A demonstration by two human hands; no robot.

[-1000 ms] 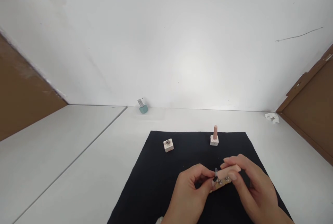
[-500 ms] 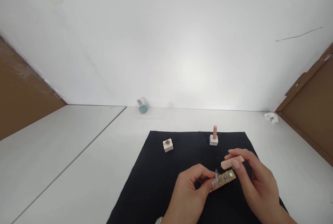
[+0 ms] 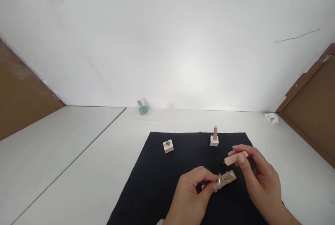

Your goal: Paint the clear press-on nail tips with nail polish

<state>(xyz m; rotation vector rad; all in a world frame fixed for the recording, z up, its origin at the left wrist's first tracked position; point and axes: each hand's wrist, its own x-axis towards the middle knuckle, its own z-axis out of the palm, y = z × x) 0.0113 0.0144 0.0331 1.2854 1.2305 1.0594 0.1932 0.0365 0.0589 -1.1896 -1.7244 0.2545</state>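
Observation:
My left hand (image 3: pixel 195 190) is closed at the lower centre, its thumb and fingertips pinching a clear, shiny piece (image 3: pixel 220 181) on a tan strip (image 3: pixel 228 177). More small shiny parts sit near the strip's right end. To the right, my right hand (image 3: pixel 259 179) holds a pink brush cap (image 3: pixel 233 158) between thumb and fingers, its dark tip pointing left above the strip, apart from it. An open white square bottle (image 3: pixel 168 146) rests on the black cloth (image 3: pixel 157 172). A closed white bottle with a pink cap (image 3: pixel 214 137) stands upright behind my hands.
On the white table (image 3: pixel 86 169), a teal bottle with a silvery cap (image 3: pixel 142 107) leans near the back wall. Crumpled white tissue (image 3: pixel 271 117) lies at the back right. Brown panels flank both sides. A pale object shows partly beside my left wrist.
My right hand has lifted the pink brush cap slightly up and away from the strip. The clear piece at my left fingertips now sits at a different angle.

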